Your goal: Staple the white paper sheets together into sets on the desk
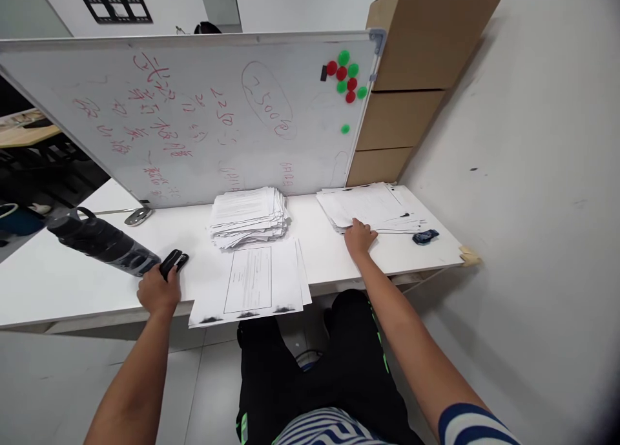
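On the left of the white table, my left hand [159, 292] is closed on a black stapler [173, 263], which rests by the base of a dark water bottle [104, 241]. My right hand [359, 239] is at the near edge of a spread stack of printed papers [371, 206], its fingers curled on the edge of a sheet. Between the hands, loose printed sheets [249, 280] overhang the table's front edge, with dark smudges along their near side. Behind them stands a thick, uneven stack of papers [249, 212].
A whiteboard [194, 122] with red writing and round magnets stands along the back. Brown cardboard boxes [402, 115] are piled beside it, near the right wall. A small dark blue packet [425, 237] lies at the table's right end, and a silver mouse [138, 216] at the left back.
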`<state>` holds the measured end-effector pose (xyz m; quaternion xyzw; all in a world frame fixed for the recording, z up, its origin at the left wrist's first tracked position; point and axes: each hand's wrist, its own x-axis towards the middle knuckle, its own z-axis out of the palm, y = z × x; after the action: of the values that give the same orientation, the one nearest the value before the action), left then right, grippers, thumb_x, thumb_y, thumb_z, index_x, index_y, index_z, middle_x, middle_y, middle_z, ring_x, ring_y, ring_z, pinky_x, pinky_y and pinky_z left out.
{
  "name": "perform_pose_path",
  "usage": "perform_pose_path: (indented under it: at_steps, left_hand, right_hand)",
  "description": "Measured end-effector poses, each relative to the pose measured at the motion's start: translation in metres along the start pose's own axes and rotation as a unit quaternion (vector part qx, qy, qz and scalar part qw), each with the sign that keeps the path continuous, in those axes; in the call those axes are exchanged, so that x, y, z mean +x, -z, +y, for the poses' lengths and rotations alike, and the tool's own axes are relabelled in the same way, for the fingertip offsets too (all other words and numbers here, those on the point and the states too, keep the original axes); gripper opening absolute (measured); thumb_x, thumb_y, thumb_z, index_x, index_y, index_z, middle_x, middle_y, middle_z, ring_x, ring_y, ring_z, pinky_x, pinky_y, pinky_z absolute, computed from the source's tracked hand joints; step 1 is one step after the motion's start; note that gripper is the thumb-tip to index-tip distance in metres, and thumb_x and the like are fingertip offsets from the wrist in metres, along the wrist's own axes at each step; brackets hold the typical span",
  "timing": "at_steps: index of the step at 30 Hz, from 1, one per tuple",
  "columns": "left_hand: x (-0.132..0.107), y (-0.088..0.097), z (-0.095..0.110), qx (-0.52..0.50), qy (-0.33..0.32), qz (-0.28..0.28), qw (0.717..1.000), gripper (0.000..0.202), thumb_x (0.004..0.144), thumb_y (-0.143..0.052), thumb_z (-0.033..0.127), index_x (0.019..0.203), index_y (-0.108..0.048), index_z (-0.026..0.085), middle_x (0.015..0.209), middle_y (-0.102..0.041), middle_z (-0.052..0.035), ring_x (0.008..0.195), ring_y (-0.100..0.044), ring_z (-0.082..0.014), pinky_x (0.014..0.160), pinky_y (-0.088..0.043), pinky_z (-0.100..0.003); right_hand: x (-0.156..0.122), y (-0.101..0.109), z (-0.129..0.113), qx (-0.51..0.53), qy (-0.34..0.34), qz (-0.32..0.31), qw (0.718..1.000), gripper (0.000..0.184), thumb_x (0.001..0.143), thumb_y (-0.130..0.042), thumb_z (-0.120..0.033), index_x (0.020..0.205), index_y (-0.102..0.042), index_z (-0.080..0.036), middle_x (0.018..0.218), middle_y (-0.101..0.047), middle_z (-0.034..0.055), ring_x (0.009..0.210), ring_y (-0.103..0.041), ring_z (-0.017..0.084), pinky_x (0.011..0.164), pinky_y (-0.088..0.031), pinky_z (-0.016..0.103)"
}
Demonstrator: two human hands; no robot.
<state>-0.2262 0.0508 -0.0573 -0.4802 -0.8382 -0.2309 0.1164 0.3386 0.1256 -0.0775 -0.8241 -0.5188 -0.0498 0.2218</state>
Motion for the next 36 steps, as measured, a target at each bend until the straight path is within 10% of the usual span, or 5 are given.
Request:
perform_pose_path:
  at_steps: [14,18,23,36]
  left_hand:
    - [0.003,-0.002,-0.004,0.006,0.004,-0.008,1.000,0.055,0.092,-0.051,0.052,0.127,-0.060,0.011,0.114,-0.065,-0.0242,0.108,-0.061,-0.0406,0.086,-0.049,-0.051]
    - [0.003,-0.001,-0.003,0.010,0.006,-0.005,1.000,0.055,0.092,-0.049,0.053,0.127,-0.060,0.012,0.113,-0.066,-0.0231,0.107,-0.061,-0.0393,0.086,-0.048,-0.049]
    - [0.003,0.000,-0.002,0.018,0.009,-0.010,1.000,0.056,0.091,-0.048,0.055,0.128,-0.059,0.014,0.113,-0.065,-0.0203,0.104,-0.060,-0.0374,0.085,-0.048,-0.048]
    - [0.003,0.001,0.000,0.020,0.016,-0.012,1.000,0.055,0.091,-0.049,0.054,0.128,-0.058,0.015,0.114,-0.065,-0.0193,0.105,-0.059,-0.0367,0.086,-0.047,-0.049]
  right_hand:
    - [0.017,0.004,0.014,-0.010,0.080,-0.026,0.996,0.044,0.100,-0.027,-0.025,0.114,-0.068,-0.017,0.109,-0.071,0.0156,0.111,-0.054,0.031,0.102,-0.022,0.054]
    - [0.029,0.001,0.019,0.005,0.024,-0.088,0.996,0.055,0.096,-0.034,-0.046,0.142,-0.051,-0.021,0.156,-0.041,0.0124,0.142,-0.030,0.034,0.114,-0.009,0.061]
    - [0.038,-0.005,0.024,0.011,-0.006,-0.166,0.986,0.082,0.089,-0.036,-0.068,0.156,-0.031,-0.021,0.166,-0.018,0.0091,0.152,-0.008,0.033,0.117,0.001,0.064]
    - [0.036,-0.008,0.019,0.046,-0.023,-0.117,0.992,0.052,0.102,-0.025,-0.046,0.146,-0.049,-0.031,0.164,-0.027,0.0060,0.152,-0.014,0.031,0.114,-0.002,0.069]
